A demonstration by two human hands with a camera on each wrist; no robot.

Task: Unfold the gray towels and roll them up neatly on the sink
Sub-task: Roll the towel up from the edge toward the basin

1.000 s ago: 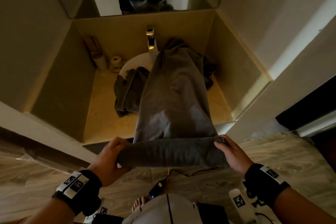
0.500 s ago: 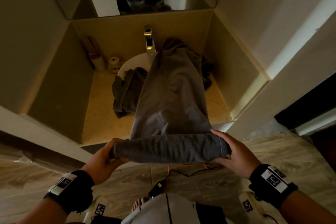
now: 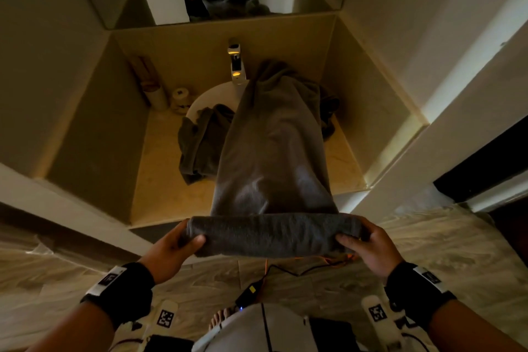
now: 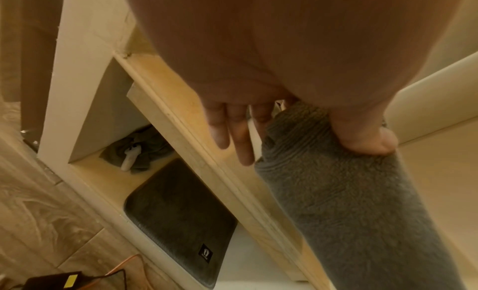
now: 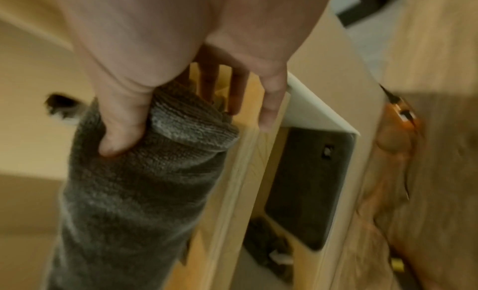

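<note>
The soft, limp towel (image 3: 274, 157) trails from the sink (image 3: 211, 97) over the counter edge to a started roll pinched at its ends by the left hand (image 3: 168, 248) and right hand (image 3: 368, 248), thumbs on top, and probably needs even tension to stay tight.

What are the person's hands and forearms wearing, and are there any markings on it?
Both the left hand and the right hand are bare, no gloves or sleeves. Each wrist carries a wide black band with a white rectangular tag bearing a dark square marker. White camera mounts with black-and-white square codes hang below the wrists.
</note>
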